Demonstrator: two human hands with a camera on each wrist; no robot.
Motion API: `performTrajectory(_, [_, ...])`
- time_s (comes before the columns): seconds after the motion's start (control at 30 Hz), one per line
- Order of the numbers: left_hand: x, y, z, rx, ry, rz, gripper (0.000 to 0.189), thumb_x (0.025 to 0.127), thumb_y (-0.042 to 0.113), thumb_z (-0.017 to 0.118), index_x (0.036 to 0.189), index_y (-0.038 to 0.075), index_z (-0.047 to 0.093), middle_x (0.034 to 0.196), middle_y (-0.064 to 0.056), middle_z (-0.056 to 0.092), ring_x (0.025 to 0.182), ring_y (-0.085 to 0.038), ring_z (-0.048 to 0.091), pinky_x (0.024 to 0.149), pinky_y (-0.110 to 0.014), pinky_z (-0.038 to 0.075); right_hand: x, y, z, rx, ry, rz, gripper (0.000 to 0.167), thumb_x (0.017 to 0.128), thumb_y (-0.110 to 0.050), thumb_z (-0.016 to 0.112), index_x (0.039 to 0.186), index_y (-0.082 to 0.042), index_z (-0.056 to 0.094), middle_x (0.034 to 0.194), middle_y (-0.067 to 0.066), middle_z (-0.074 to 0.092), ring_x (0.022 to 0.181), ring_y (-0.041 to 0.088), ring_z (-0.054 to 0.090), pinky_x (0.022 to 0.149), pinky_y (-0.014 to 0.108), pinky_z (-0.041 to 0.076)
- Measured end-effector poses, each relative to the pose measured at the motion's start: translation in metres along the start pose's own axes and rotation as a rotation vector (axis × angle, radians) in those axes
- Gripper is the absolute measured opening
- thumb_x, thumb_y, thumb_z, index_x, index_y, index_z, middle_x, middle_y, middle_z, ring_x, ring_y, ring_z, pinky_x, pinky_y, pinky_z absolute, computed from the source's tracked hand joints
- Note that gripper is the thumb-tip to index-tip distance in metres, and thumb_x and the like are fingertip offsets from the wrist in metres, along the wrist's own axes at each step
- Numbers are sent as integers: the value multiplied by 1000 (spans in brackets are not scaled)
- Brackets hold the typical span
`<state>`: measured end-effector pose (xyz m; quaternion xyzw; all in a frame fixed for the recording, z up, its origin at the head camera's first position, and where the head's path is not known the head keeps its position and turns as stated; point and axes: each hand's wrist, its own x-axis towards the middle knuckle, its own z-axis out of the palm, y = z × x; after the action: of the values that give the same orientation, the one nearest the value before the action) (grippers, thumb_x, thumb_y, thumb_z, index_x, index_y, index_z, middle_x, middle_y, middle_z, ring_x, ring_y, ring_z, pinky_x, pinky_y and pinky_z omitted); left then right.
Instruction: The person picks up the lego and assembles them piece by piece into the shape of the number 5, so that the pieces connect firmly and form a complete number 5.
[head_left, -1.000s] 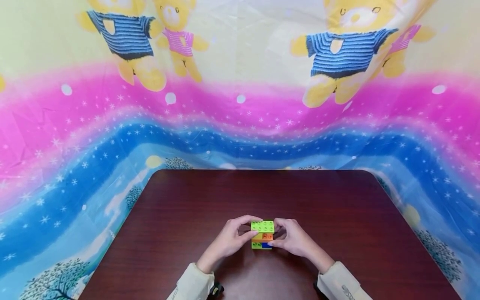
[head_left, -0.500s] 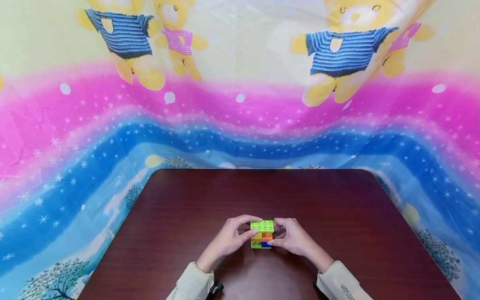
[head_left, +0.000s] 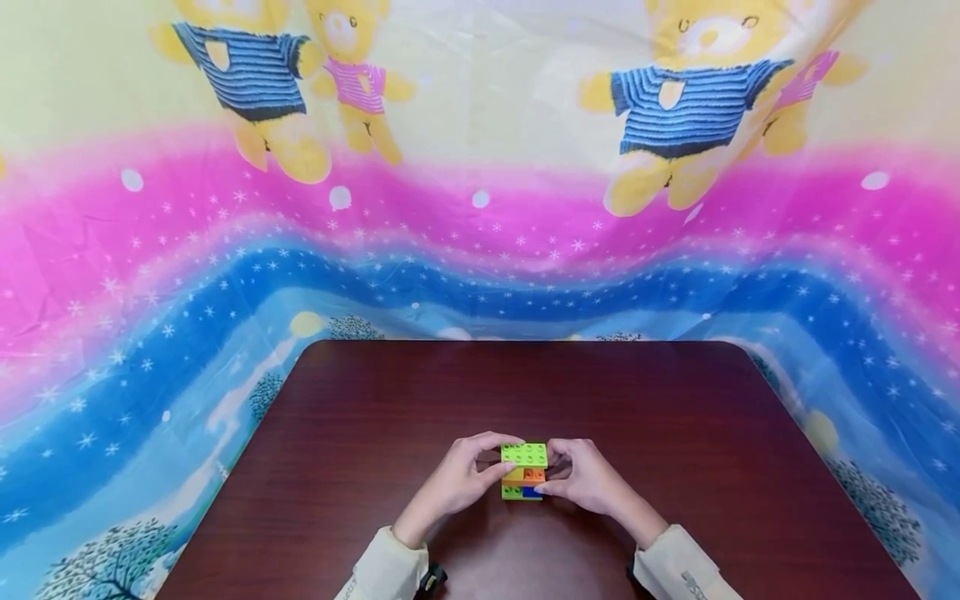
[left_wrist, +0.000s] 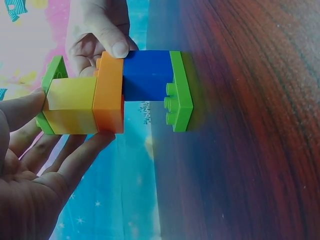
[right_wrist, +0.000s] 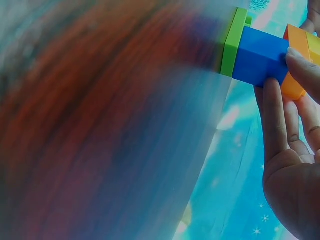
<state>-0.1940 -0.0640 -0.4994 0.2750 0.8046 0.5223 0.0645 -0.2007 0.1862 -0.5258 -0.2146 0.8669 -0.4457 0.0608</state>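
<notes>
A stack of toy building bricks stands upright on the table between both hands. From the bottom it has a green studded plate [left_wrist: 183,95], a blue brick [left_wrist: 147,75], an orange brick [left_wrist: 108,105], a yellow brick [left_wrist: 70,97] and a second green plate [head_left: 531,455] on top. The blue brick sits at one end of the lower plate, leaving studs bare. My left hand [head_left: 450,479] grips the upper part, thumb at the yellow brick by the top plate. With my right hand [head_left: 588,477] I pinch the stack where blue meets orange.
The dark red-brown table [head_left: 360,400] has rounded far corners. Behind and beside it hangs a cloth [head_left: 480,242] printed with bears and snowflakes. Pale sleeves [head_left: 386,562] and dark wrist bands show at the lower edge.
</notes>
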Motion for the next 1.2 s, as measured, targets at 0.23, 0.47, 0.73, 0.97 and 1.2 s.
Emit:
performTrajectory(0.23, [0, 0, 1, 7, -1, -5, 32, 99, 14, 71, 130, 21, 71, 128, -3, 71, 114, -23, 69, 90, -24, 58, -1, 1, 0, -7, 6, -4, 31, 77, -13, 93, 90, -12, 65, 93, 0, 72, 83, 12, 73, 74, 25, 62])
performTrajectory(0.47, [1, 1, 1, 21, -2, -2, 32, 99, 16, 71, 131, 22, 70, 130, -1, 70, 115, -18, 69, 92, -28, 59, -1, 2, 0, -16, 7, 6, 30, 77, -17, 93, 94, -16, 67, 93, -2, 72, 84, 10, 73, 77, 28, 63])
performTrajectory(0.73, [1, 1, -1, 3, -9, 6, 32, 99, 16, 71, 131, 21, 70, 131, -3, 70, 117, -25, 68, 92, -27, 59, -1, 1, -1, -14, 4, -1, 30, 78, -17, 93, 92, -17, 66, 94, -3, 72, 85, 11, 72, 77, 27, 63])
performTrajectory(0.97, [2, -1, -2, 21, -34, 8, 33, 101, 15, 69, 133, 20, 68, 133, -3, 68, 117, -26, 68, 92, -25, 59, 0, 1, -1, -24, 3, 3, 31, 77, -18, 93, 92, -17, 67, 93, -3, 72, 86, 13, 73, 77, 29, 63])
performTrajectory(1.2, [2, -4, 0, 8, -30, 7, 33, 100, 15, 70, 132, 19, 67, 132, -4, 68, 118, -28, 67, 94, -29, 59, -1, 2, -2, -17, -15, 19, 30, 78, -21, 92, 91, -17, 65, 95, -3, 72, 86, 11, 74, 78, 30, 64])
